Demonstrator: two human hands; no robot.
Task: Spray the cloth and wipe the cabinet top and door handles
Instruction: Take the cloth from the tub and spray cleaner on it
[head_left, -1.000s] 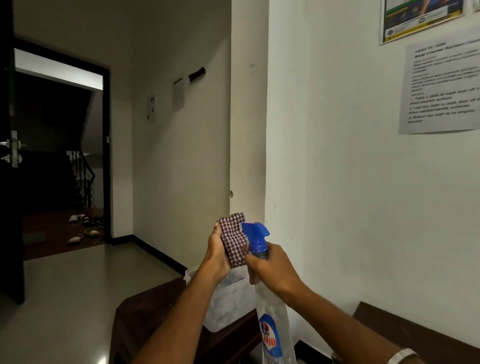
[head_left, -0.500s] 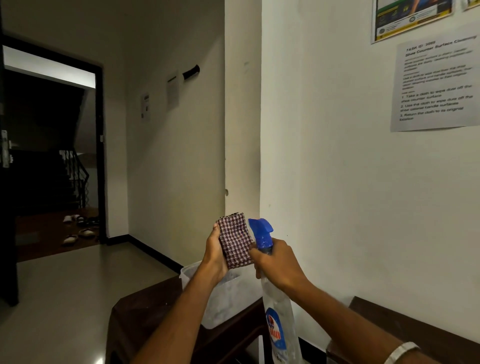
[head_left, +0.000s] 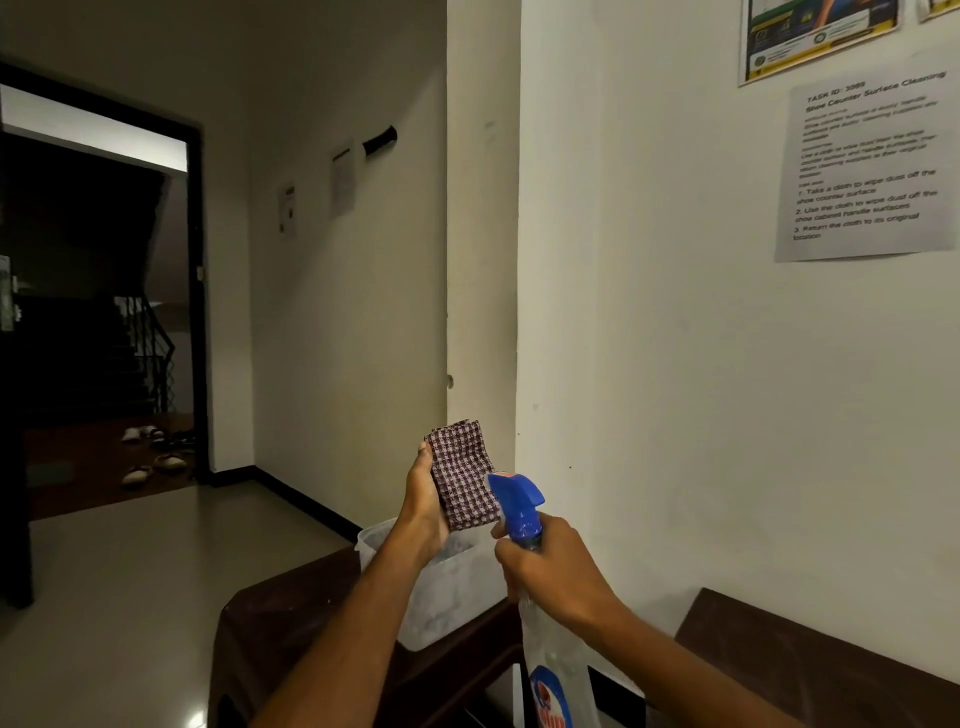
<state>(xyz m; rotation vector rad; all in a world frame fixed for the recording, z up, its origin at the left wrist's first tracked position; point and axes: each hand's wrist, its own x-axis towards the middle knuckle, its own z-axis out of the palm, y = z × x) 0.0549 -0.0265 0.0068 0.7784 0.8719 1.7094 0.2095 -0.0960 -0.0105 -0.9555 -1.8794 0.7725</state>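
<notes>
My left hand (head_left: 426, 499) grips the folded cloth (head_left: 462, 475) upright, face toward the nozzle. My right hand (head_left: 550, 566) is wrapped round the bottle (head_left: 550, 660) neck, blue sprayer (head_left: 517, 501) just beside the cloth. Best to aim at cloth centre, short pulls, keep the nozzle close so mist doesn't hit the wall (head_left: 675, 364). Cabinet (head_left: 810, 649) sits low right, against the wall; its handles aren't visible. Tub (head_left: 447, 597) on the stool (head_left: 280, 623) sits under my hands. Open floor (head_left: 104, 597) is left, wall corner tight on the right.
</notes>
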